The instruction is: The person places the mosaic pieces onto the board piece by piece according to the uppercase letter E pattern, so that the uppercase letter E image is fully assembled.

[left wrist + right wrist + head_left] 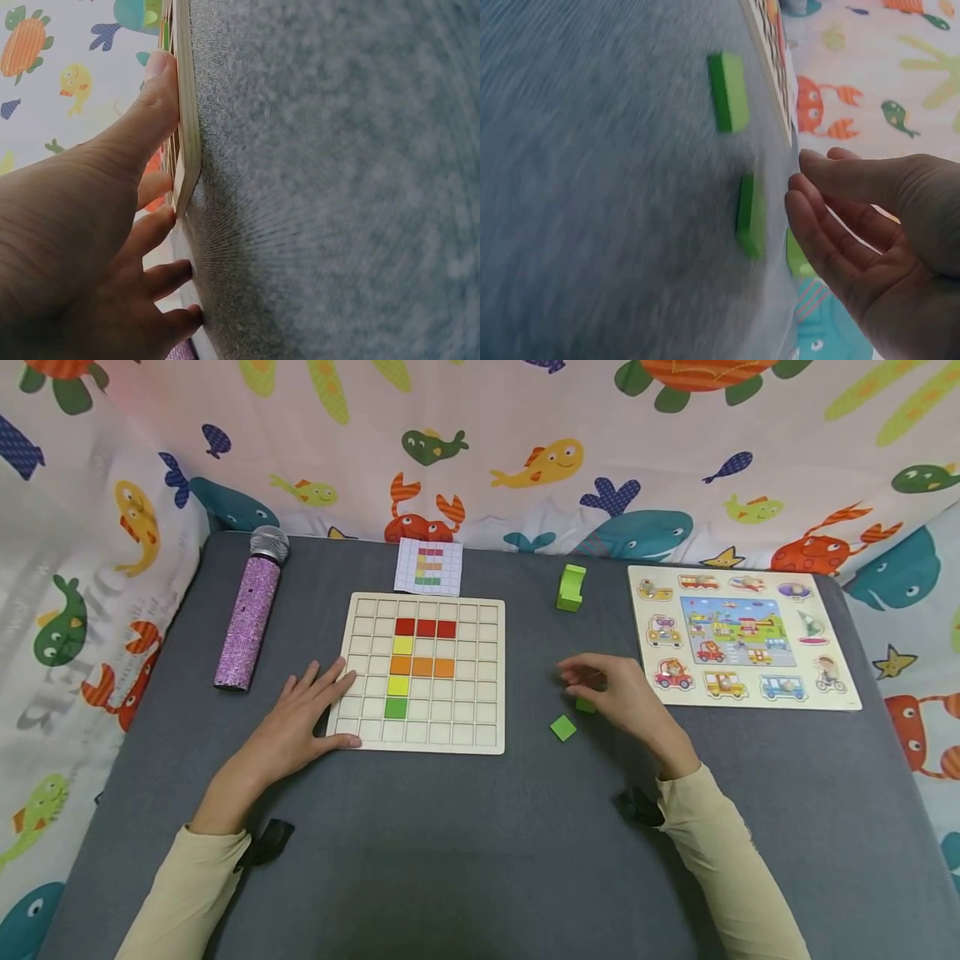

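My left hand (307, 722) rests with spread fingers on the left edge of a wooden grid board (480, 693). In the left wrist view its thumb lies along the side of the board. Red, yellow, orange and green square tiles sit in some cells of the grid. Right of the board, my right hand (618, 693) hovers with loosely bent fingers. Its thumb and fingertips are close together, and nothing shows between them in the right wrist view. Near it on the table lie a green tile (562, 728) and another green tile (751, 217), partly hidden by the hand in the head view.
Behind the board lies a small pattern card (446, 568). A glittery purple microphone (249, 618) lies at the left. A curved green block (570, 587) stands at the back, left of a picture puzzle board (660, 647). A sea-animal curtain (510, 410) hangs behind the table.
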The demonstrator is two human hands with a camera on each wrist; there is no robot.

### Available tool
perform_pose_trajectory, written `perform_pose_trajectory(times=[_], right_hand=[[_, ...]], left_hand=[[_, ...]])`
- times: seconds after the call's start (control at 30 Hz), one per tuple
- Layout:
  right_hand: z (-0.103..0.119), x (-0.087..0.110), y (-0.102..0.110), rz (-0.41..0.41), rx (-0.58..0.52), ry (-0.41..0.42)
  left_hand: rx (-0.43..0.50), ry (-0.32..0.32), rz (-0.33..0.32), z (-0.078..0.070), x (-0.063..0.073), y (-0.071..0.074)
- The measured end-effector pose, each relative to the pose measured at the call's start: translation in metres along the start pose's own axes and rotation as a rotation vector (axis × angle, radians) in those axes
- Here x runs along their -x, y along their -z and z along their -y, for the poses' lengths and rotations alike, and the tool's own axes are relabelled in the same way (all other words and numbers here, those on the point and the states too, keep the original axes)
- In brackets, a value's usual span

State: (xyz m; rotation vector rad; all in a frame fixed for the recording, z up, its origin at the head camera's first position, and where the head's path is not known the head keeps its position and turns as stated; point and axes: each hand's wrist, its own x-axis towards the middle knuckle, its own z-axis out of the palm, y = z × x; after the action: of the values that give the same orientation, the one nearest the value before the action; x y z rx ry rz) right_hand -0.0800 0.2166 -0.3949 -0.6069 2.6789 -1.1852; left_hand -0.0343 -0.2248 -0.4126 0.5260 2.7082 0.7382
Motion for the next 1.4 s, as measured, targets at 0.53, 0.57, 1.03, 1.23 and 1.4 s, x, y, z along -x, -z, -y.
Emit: perform_pose_trajectory(times=[0.53, 0.57, 1.03, 1.23, 1.4], right_hand=[[-0.011, 0.022, 0.006, 0.061, 0.069, -0.062], [-0.011, 0.022, 0.006, 0.060, 0.074, -0.059], [0.014, -0.006, 0.001, 0.088, -0.038, -0.016], [0.028, -0.023, -0.016, 0.131, -0.064, 0.006], [0.037, -0.035, -0.034, 0.154, -0.093, 0.033]], left_hand=[[-0.010, 0.005, -0.009, 0.001, 0.001, -0.001], [-0.009, 0.004, -0.011, 0.001, 0.001, -0.001], [0.009, -0.005, -0.013, 0.002, 0.001, 0.000], [0.009, -0.006, -0.012, 0.002, 0.000, 0.000], [0.010, -0.011, -0.017, 0.002, 0.000, -0.002]])
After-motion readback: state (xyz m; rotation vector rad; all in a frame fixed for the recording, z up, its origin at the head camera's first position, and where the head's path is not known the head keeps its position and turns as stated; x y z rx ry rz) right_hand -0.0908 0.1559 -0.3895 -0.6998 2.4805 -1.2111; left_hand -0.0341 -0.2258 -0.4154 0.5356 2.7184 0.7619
